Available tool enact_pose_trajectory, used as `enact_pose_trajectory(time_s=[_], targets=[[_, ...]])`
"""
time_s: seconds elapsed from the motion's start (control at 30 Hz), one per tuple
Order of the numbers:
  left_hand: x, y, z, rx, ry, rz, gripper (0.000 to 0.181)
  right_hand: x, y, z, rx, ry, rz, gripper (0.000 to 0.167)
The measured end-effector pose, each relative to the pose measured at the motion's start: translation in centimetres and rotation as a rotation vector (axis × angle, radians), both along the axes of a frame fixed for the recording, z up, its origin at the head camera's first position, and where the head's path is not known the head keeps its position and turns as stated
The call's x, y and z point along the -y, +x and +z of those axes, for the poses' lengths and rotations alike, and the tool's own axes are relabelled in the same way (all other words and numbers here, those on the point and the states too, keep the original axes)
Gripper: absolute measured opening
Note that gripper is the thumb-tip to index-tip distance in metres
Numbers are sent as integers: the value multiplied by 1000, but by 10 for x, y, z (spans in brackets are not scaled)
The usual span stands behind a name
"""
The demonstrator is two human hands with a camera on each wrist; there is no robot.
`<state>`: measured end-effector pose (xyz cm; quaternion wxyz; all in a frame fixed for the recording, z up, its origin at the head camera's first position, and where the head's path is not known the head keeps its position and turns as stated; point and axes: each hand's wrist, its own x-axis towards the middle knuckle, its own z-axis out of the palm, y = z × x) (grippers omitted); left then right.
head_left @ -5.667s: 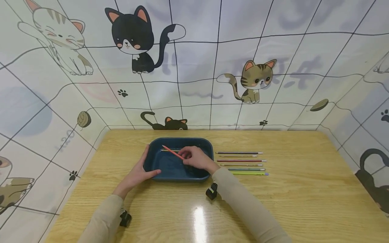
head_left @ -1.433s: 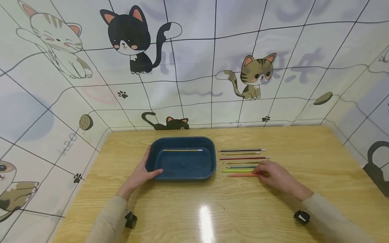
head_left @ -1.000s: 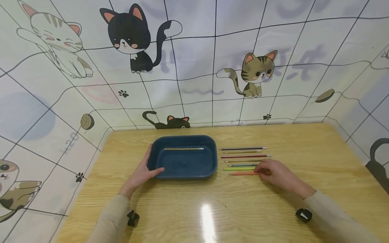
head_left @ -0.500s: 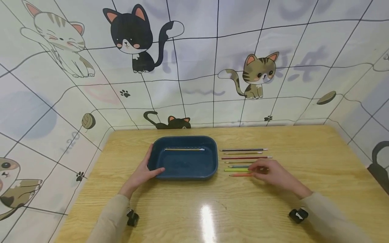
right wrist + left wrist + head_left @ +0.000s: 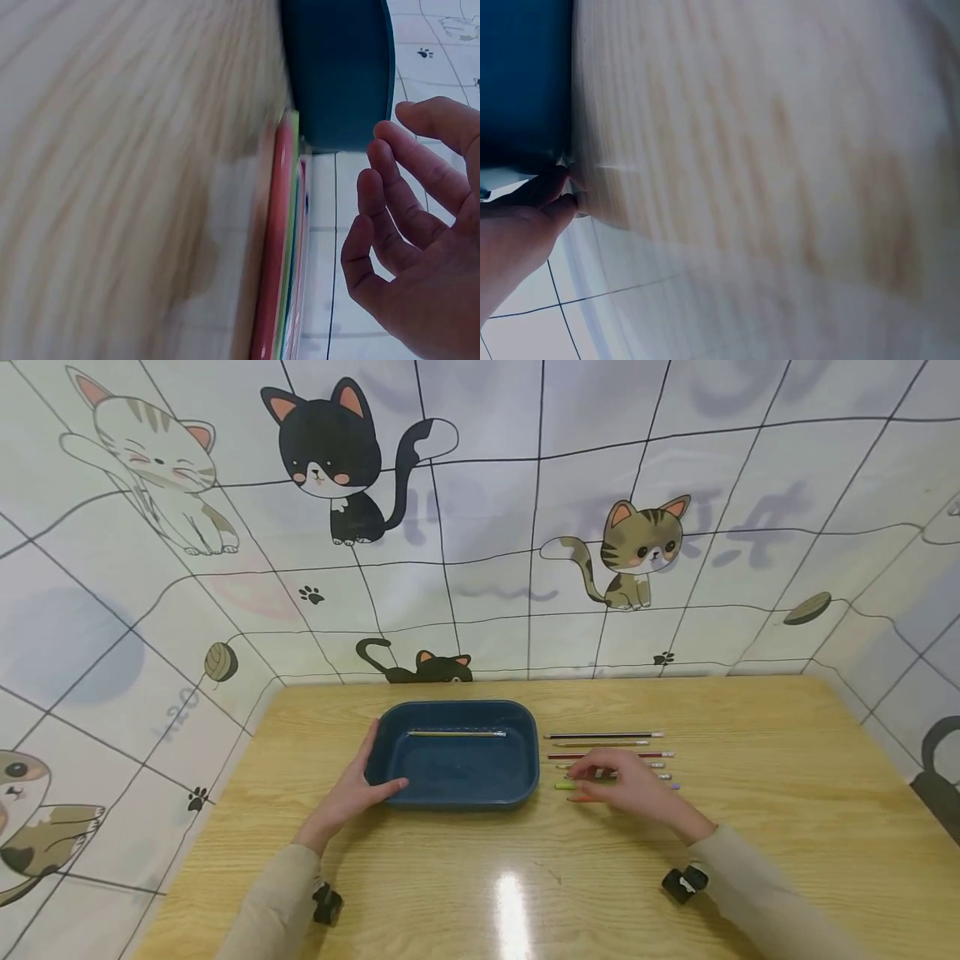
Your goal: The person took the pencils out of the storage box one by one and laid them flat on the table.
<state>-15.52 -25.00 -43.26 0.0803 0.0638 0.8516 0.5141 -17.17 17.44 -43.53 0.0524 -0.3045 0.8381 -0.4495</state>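
My left hand (image 5: 351,793) holds the left end of the dark blue tray (image 5: 453,772), its thumb over the near rim and its fingers along the outer side. One yellow pencil (image 5: 457,734) lies lengthwise in the tray. Over the row of pencils hovers my right hand (image 5: 628,785), fingers loosely bent and nothing between them. Beneath it, partly hidden, are a coral pencil (image 5: 585,799) and a lime green pencil (image 5: 564,786). In the right wrist view, the fingers (image 5: 412,172) stand apart from the coral pencil (image 5: 271,255).
Farther back in the row lie a dark pencil (image 5: 600,735), a gold pencil (image 5: 630,743) and a dark red pencil (image 5: 558,756), roughly parallel. The wooden table (image 5: 420,868) meets a cat-printed cloth (image 5: 495,635) at its back edge.
Earlier my right hand took the coral pencil out of the tray and laid it nearest in the row. It has since let go and shifted left over the pencils. My left hand stays on the tray.
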Motion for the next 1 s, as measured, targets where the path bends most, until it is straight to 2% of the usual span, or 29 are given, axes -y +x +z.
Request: enact_pose_trajectory(time_s=[0.1, 0.2, 0.67, 0.8, 1.0], targets=[[2, -1, -2, -8, -7, 4, 106, 13, -3, 2, -1, -21, -14, 14], [8, -6, -16, -25, -22, 9, 107, 25, -7, 5, -13, -51, -25, 14], [7, -7, -18, -52, -25, 18, 107, 75, -18, 22, 70, -159, -3, 17], [7, -6, -17, -39, -24, 28, 107, 91, -19, 27, 57, -145, 13, 19], [4, -5, -13, -21, -28, 26, 107, 109, -25, 25, 35, -142, 11, 22]])
